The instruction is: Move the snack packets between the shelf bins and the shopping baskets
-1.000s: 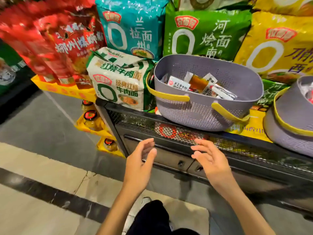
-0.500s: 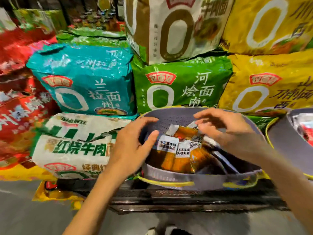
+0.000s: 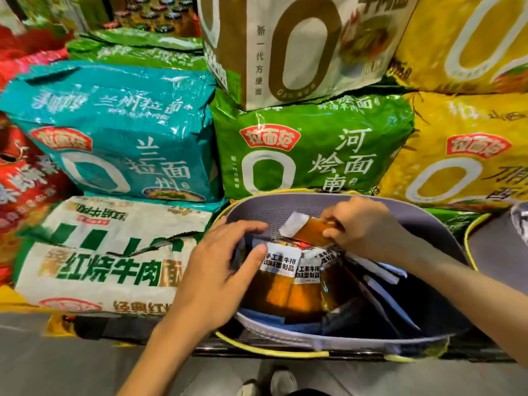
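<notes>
Head view: a person stands at a shelf of stacked noodle bags, both hands in a basket.
Grey basket (image 3: 425, 224): perforated plastic with yellow handles, on the shelf's front edge below the green noodle bag (image 3: 308, 147).
Orange snack packets (image 3: 285, 284): upright in the basket's left half, white labels on top; darker packets (image 3: 383, 295) lean in the right half.
Right hand (image 3: 368, 227): thumb and fingers pinch the lifted packet (image 3: 307, 231), an orange one raised above the others near the back wall, its white end pointing left.
Left hand (image 3: 220, 270): reaches over the basket's left rim; the thumb rests on the front packet's white label and the fingers arch above it. I cannot tell whether they close on it.
Second basket (image 3: 497, 252): same grey, at the right edge, just beside the first.
Surroundings: teal bag (image 3: 123, 138) and white-and-green bag (image 3: 108, 252) to the left, yellow bag (image 3: 463, 155) to the right.
</notes>
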### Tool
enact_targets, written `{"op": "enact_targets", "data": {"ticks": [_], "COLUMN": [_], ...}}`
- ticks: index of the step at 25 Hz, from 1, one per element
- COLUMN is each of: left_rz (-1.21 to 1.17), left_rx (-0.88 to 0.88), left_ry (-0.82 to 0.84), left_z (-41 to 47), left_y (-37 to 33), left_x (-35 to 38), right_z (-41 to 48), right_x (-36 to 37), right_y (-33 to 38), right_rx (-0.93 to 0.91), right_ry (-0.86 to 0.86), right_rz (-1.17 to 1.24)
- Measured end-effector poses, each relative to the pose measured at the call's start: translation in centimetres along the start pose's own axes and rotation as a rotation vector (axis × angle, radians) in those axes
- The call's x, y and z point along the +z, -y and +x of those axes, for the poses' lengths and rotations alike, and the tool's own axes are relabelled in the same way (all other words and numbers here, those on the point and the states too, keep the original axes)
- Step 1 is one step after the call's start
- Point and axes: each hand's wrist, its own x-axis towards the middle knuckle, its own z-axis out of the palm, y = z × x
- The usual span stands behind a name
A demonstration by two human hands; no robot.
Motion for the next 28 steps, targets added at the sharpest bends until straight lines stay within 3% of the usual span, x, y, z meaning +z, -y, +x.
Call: {"op": "enact_targets", "data": {"ticks": [3, 5, 7, 10, 15, 17, 20, 22, 28], "left_rz": [-0.037, -0.134, -0.386, -0.691, -0.883, -0.869, -0.886, -0.895, -0.924], "left_rx": [-0.05, -0.098, -0.169, -0.205, -0.286, -0.353, -0.406, -0.431, -0.49], "left_ry": [-0.054, -0.095, -0.055, 0.034, -0.145, -0.236, -0.259, -0.276, -0.332], "left_z": [0.3, 0.9, 1.8, 2.9, 2.8, 2.7, 2.6, 2.5, 2.8], "left_y": [-0.9, -1.6, -2.2, -2.4, -1.6, -1.0, -0.9, -1.1, -2.1], "left_x": [-0.1, 0.0, 0.1, 0.3, -1.1, -2.1, -2.7, -2.8, -3.2], "right_z": [-1.3, -2.4, -3.0, -2.8, -1.1, 0.1, 1.7, 1.9, 1.8], "right_x": [-2.5, -4.6, -6.2, -6.4, -4.9, -3.2, -0.3, 0.9, 1.1], "right_y": [-1.4, -1.2, -0.3, 1.2, 2.5, 2.4, 3.7, 5.5, 5.9], "right_rx": [0.001, -0.039, -0.101, -0.103, 0.008, -0.01, -0.074, -0.13, -0.195], "right_ry": [-0.097, -0.033, 0.051, 0.153, 0.3, 0.34, 0.343, 0.328, 0.251], "right_rz": [0.428, 0.933, 1.332, 1.501, 1.425, 1.152, 0.48, 0.239, 0.193]}}
